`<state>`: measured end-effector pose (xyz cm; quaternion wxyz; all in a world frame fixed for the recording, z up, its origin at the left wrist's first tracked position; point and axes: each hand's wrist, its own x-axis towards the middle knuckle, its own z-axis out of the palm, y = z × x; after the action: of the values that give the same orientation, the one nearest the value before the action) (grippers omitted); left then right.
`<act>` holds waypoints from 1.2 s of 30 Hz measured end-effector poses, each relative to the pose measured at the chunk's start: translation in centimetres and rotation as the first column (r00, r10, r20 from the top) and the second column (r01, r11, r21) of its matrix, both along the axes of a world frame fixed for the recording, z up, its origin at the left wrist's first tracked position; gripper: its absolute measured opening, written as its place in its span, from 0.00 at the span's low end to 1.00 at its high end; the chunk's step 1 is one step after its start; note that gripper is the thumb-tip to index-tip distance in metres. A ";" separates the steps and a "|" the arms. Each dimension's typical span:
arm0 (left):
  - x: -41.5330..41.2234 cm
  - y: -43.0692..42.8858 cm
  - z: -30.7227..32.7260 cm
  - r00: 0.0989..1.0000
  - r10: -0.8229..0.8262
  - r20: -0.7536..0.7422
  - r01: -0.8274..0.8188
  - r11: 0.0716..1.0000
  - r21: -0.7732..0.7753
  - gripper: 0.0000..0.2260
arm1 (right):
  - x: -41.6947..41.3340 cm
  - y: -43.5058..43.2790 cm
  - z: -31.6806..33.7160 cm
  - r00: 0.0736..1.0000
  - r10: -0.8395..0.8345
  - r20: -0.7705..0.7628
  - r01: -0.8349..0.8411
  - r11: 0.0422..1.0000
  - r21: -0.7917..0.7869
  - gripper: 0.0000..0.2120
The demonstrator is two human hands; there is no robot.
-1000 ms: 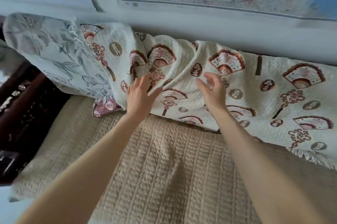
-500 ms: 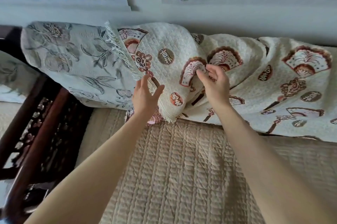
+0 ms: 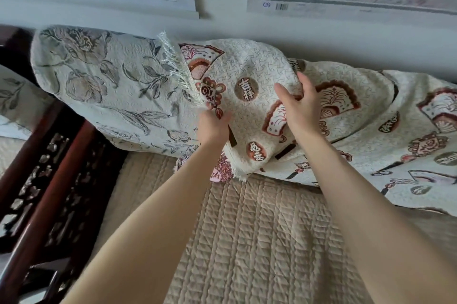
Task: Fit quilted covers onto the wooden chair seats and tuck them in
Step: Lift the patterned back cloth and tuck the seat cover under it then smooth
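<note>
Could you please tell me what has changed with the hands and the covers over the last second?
Both hands, open a second ago, took hold of the fan-print cover: the left hand grips its fringed edge, the right hand a fold higher up. The cover is now bunched. The floral cover and beige seat cover stayed put.

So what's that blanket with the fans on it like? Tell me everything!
The fan cover is cream quilted cloth with red-brown fans, knots and round badges, white fringe at its edge. Rumpled, it overlaps the floral cover and hangs onto the beige seat pad. The right hand grips a fold; the left hand reaches under its edge.
</note>
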<state>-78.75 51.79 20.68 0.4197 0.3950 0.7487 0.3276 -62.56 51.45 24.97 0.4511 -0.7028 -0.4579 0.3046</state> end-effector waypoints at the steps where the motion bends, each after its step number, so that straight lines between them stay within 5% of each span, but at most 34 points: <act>1: -0.7 0.1 0.5 0.999 -0.015 -0.029 0.017 0.998 0.064 0.10 | -0.4 0.1 0.1 1.000 0.000 0.001 0.000 1.000 -0.002 0.30; 8: -10.4 3.4 4.9 0.979 0.024 -0.200 0.051 0.931 0.360 0.10 | -6.1 1.5 1.6 0.996 0.084 0.028 -0.084 0.996 -0.004 0.32; 23: -26.5 12.1 7.2 0.932 0.024 -0.362 0.127 0.913 0.388 0.21 | -17.4 6.7 1.9 0.978 -0.006 0.209 0.017 0.998 -0.053 0.30; 28: -29.0 13.8 7.6 0.870 0.110 -0.481 0.099 0.916 0.388 0.14 | -19.1 8.7 1.3 0.971 0.000 0.238 0.011 0.999 -0.043 0.32; 33: -30.9 13.9 8.2 0.773 0.091 -0.627 0.167 0.925 0.341 0.19 | -20.7 10.6 1.4 0.968 0.068 0.241 -0.056 0.997 -0.058 0.39; 36: -30.8 13.4 8.5 0.807 0.078 -0.586 0.142 0.936 0.321 0.16 | -21.1 10.8 1.2 0.952 0.077 0.296 -0.055 0.995 -0.080 0.41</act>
<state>-109.59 65.21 29.16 0.0950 0.5578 0.7645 0.3088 -83.62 62.25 26.19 0.3412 -0.7406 -0.5330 0.2257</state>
